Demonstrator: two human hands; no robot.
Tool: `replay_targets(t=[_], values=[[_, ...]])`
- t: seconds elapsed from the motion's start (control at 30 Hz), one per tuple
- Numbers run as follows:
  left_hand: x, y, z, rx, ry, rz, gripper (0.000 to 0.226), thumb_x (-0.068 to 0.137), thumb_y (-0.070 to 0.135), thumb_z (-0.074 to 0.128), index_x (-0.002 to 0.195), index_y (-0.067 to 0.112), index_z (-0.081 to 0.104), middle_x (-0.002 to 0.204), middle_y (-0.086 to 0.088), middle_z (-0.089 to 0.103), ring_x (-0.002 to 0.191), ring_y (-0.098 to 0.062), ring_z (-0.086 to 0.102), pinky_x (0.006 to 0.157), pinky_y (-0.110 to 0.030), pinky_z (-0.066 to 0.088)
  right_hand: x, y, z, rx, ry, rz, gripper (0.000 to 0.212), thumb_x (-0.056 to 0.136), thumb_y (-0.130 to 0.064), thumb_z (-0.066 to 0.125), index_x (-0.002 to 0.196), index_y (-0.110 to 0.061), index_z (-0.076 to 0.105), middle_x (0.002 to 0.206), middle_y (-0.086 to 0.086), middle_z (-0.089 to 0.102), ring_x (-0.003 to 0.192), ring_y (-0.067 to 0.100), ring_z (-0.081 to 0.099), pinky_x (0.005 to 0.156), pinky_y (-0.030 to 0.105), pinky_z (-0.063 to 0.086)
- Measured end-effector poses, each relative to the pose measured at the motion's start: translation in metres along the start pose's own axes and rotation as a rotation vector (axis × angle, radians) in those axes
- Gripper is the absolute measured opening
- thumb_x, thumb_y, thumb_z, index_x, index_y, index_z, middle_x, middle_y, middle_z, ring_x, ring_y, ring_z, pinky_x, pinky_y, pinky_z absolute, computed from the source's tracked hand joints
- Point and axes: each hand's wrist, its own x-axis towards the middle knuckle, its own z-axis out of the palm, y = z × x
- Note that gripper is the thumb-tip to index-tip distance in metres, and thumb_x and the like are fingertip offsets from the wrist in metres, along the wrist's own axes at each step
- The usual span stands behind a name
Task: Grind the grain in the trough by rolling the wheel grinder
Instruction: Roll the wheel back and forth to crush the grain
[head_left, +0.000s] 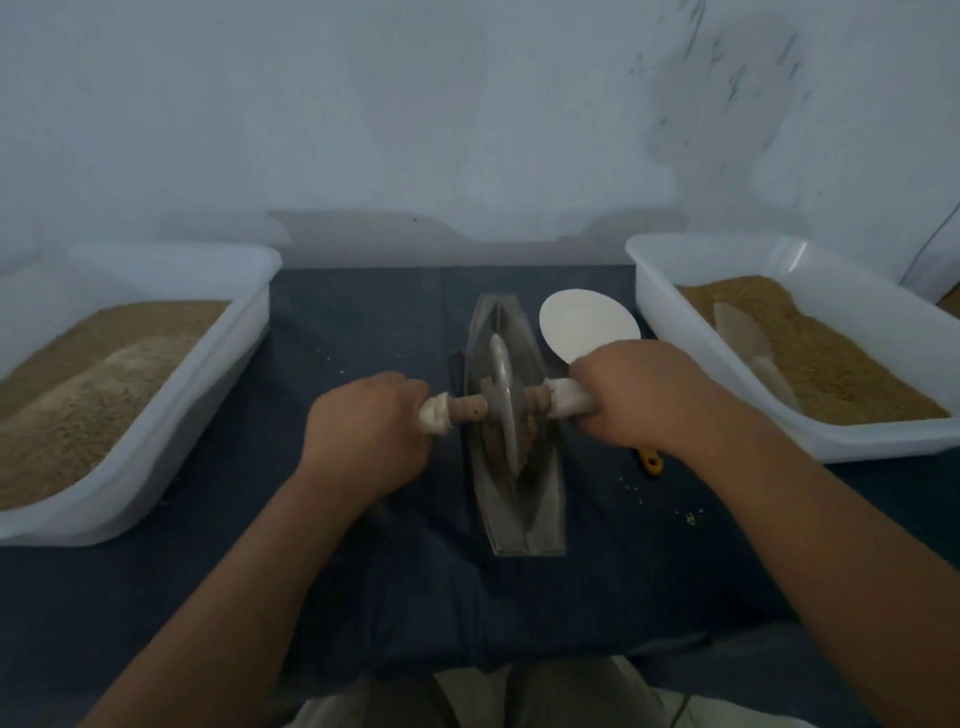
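Note:
A narrow boat-shaped metal trough (540, 519) lies lengthwise on the dark blue cloth in front of me. A metal wheel grinder (505, 400) stands upright in it, about midway along, with brown ground grain (496, 447) beside its rim. A wooden axle with white-wrapped ends runs through the wheel. My left hand (363, 421) grips the left handle end. My right hand (634, 395) grips the right handle end. Both fists are curled tight around the handle.
A white plastic tub (156, 447) of brownish grain sits at the left. Another tub (654, 296) at the right holds grain and a clear scoop (748, 338). A white disc (587, 322) lies behind my right hand, a small orange object (650, 461) beside it. A pale wall stands close behind.

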Motion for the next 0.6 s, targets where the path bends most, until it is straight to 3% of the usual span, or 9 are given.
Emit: replay_targets(t=[0.07,0.1,0.17,0.2,0.3,0.4,0.47,0.53,0.6], values=[[0.006,-0.003,-0.009,0.109,-0.025,0.127,0.030,0.085,0.049,0.063,0.068,0.029,0.050,0.072,0.010,0.039,0.064,-0.018,0.046,0.058,-0.031,0.035,0.007,-0.001,0.004,0.039,0.000,-0.010,0.016,0.089,-0.041,0.066,0.080,-0.029,0.058,0.077,-0.007,0.060,0.069,0.012,0.060,0.058,0.032,0.048],[0.010,-0.003,-0.014,0.153,-0.061,0.185,0.026,0.082,0.049,0.062,0.068,0.030,0.052,0.072,0.010,0.035,0.066,-0.018,0.043,0.062,-0.032,0.034,0.011,-0.002,0.007,0.068,0.020,-0.039,0.014,0.087,-0.040,0.067,0.089,-0.029,0.060,0.079,-0.008,0.061,0.071,0.014,0.061,0.056,0.031,0.046],[0.021,-0.002,-0.019,0.147,-0.181,0.202,0.022,0.081,0.047,0.061,0.070,0.031,0.051,0.074,0.011,0.035,0.069,-0.018,0.044,0.065,-0.032,0.038,0.016,-0.004,0.013,0.081,0.003,-0.061,0.038,0.085,-0.041,0.069,0.119,-0.033,0.054,0.089,-0.008,0.063,0.082,0.017,0.064,0.057,0.032,0.045],[0.027,-0.001,-0.020,0.101,-0.243,0.167,0.023,0.081,0.044,0.062,0.069,0.030,0.049,0.075,0.010,0.039,0.069,-0.018,0.047,0.065,-0.032,0.042,0.019,-0.003,0.015,0.080,-0.005,-0.050,0.043,0.085,-0.042,0.070,0.123,-0.035,0.051,0.092,-0.008,0.064,0.086,0.018,0.064,0.060,0.034,0.046],[0.042,-0.001,-0.017,-0.029,-0.405,0.022,0.023,0.085,0.039,0.064,0.071,0.026,0.051,0.076,0.008,0.055,0.070,-0.017,0.057,0.069,-0.035,0.055,0.029,0.003,0.021,0.136,0.081,-0.001,0.041,0.082,-0.042,0.072,0.114,-0.030,0.049,0.094,-0.007,0.062,0.083,0.018,0.063,0.061,0.036,0.048],[0.047,-0.002,-0.014,-0.033,-0.427,-0.034,0.020,0.088,0.041,0.061,0.075,0.028,0.053,0.078,0.008,0.059,0.075,-0.020,0.061,0.074,-0.037,0.058,0.036,0.007,0.023,0.128,0.093,0.055,0.033,0.083,-0.038,0.073,0.100,-0.023,0.049,0.088,-0.005,0.060,0.074,0.015,0.059,0.053,0.031,0.039],[0.045,-0.001,-0.014,0.006,-0.391,-0.025,0.020,0.086,0.043,0.061,0.075,0.029,0.053,0.076,0.009,0.059,0.071,-0.017,0.060,0.067,-0.034,0.053,0.036,0.007,0.024,0.092,-0.056,0.074,0.015,0.087,-0.035,0.070,0.084,-0.025,0.059,0.082,-0.005,0.062,0.075,0.014,0.062,0.056,0.029,0.041],[0.039,0.000,-0.015,0.052,-0.344,0.004,0.020,0.083,0.045,0.060,0.072,0.029,0.053,0.072,0.010,0.057,0.064,-0.012,0.054,0.058,-0.030,0.044,0.028,0.008,0.028,0.086,-0.161,0.087,0.015,0.088,-0.034,0.067,0.074,-0.029,0.062,0.075,-0.005,0.063,0.070,0.013,0.062,0.055,0.029,0.043],[0.031,0.000,-0.013,0.083,-0.288,0.023,0.022,0.079,0.048,0.058,0.069,0.030,0.053,0.067,0.011,0.055,0.059,-0.009,0.051,0.054,-0.027,0.037,0.019,0.010,0.039,0.081,-0.119,0.093,0.018,0.087,-0.039,0.064,0.071,-0.030,0.061,0.070,-0.006,0.062,0.063,0.010,0.060,0.049,0.029,0.039]])
